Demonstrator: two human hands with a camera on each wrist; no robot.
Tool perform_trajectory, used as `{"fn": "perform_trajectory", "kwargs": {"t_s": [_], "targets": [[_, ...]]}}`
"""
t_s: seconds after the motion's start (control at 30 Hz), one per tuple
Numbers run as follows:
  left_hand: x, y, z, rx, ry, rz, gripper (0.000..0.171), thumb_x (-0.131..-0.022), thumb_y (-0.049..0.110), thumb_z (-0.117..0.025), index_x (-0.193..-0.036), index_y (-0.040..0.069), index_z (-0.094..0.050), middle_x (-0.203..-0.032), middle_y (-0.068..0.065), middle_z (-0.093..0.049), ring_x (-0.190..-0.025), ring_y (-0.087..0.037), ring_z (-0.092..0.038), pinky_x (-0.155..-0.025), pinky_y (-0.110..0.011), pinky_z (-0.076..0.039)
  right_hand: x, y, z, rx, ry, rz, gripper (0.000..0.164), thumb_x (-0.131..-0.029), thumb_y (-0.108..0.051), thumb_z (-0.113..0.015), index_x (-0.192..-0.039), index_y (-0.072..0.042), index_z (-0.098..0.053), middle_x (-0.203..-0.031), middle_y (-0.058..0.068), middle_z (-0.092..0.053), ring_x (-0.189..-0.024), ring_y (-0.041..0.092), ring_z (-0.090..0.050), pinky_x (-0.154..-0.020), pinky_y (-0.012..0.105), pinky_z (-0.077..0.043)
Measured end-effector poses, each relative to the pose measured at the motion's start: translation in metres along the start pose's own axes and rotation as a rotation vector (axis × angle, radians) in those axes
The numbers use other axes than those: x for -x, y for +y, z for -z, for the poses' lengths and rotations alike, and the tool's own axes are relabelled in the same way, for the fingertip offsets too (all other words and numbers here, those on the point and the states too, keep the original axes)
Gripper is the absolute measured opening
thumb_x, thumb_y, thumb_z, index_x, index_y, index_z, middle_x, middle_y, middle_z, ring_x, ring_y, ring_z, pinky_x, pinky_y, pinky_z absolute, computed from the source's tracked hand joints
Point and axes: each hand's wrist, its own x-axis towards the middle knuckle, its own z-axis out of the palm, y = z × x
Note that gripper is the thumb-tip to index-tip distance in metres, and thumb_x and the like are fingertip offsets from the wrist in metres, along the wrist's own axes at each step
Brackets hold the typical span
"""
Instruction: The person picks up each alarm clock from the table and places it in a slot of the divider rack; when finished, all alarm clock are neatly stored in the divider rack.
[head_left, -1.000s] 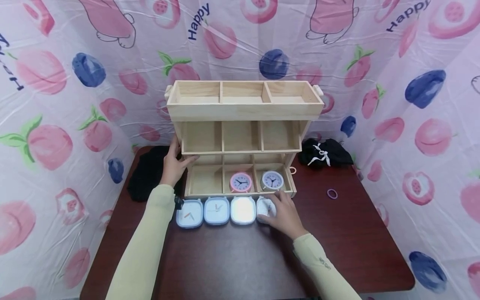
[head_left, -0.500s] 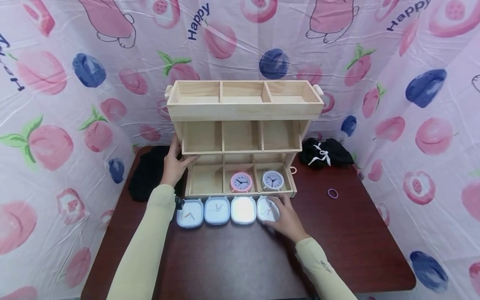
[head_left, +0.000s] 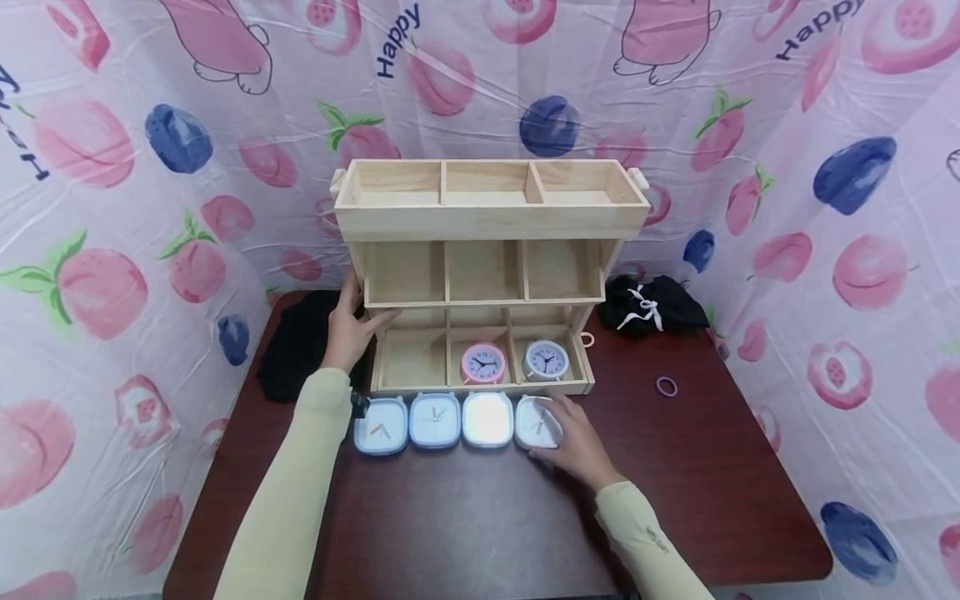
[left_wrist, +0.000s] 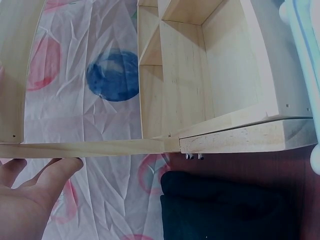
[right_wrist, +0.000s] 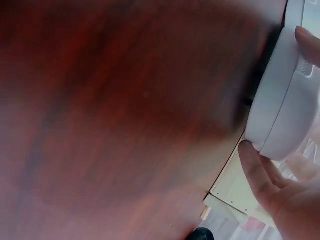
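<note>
Pinching rightmost white square clock (head_left: 534, 427) with right hand (head_left: 579, 442), at row's end on table (head_left: 450, 521), before tiered wooden organizer (head_left: 491, 223). Touching organizer's side with spread left hand (head_left: 348, 333). Apparently aligning; likely needed next: gentle release or clean lift.

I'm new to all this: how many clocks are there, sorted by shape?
Round clocks, in the box: 2
Square clocks, in a row before it, one face lost in glare: 4
Total: 6
</note>
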Motion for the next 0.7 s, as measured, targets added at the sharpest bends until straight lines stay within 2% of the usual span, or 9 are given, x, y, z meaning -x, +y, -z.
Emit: {"fn": "perform_trajectory", "kwargs": {"t_s": [0.2,0.4,0.57,0.7], "targets": [[0.0,0.0,0.0,0.011,-0.003,-0.005,0.107,-0.092,0.024,-0.087,-0.166,0.058,-0.016,-0.175,0.001,-0.035,-0.157,-0.034,-0.041,-0.123,-0.06,-0.042,0.011,-0.004,0.007,-0.059,0.048,-0.045,0.087,-0.063,-0.031,-0.105,-0.14,-0.013,-0.069,-0.139,0.012,-0.066,-0.128,0.034,-0.061,-0.108,0.054,-0.052],[0.0,-0.001,0.0,0.012,-0.006,0.0,0.108,-0.092,0.023,-0.086,-0.167,0.055,-0.016,-0.175,-0.003,-0.035,-0.158,-0.035,-0.039,-0.124,-0.06,-0.041,0.014,-0.02,0.017,-0.087,0.118,-0.054,0.08,-0.063,-0.036,-0.105,-0.132,-0.013,-0.07,-0.136,0.008,-0.069,-0.125,0.029,-0.065,-0.103,0.05,-0.054],[0.0,0.0,0.0,0.015,-0.01,-0.005,0.107,-0.093,0.023,-0.085,-0.167,0.056,-0.016,-0.176,0.003,-0.032,-0.158,-0.034,-0.039,-0.124,-0.06,-0.041,-0.003,-0.052,0.025,-0.169,0.156,0.007,0.065,-0.064,-0.031,-0.105,-0.115,-0.012,-0.069,-0.136,0.008,-0.07,-0.129,0.029,-0.065,-0.108,0.049,-0.052],[-0.001,0.0,0.0,0.013,-0.006,-0.007,0.107,-0.093,0.023,-0.086,-0.167,0.055,-0.016,-0.176,0.001,-0.033,-0.158,-0.034,-0.039,-0.124,-0.06,-0.041,-0.03,-0.08,0.017,-0.216,0.163,0.062,0.06,-0.064,-0.031,-0.104,-0.105,-0.012,-0.066,-0.137,0.011,-0.069,-0.131,0.032,-0.064,-0.111,0.051,-0.052]]}}
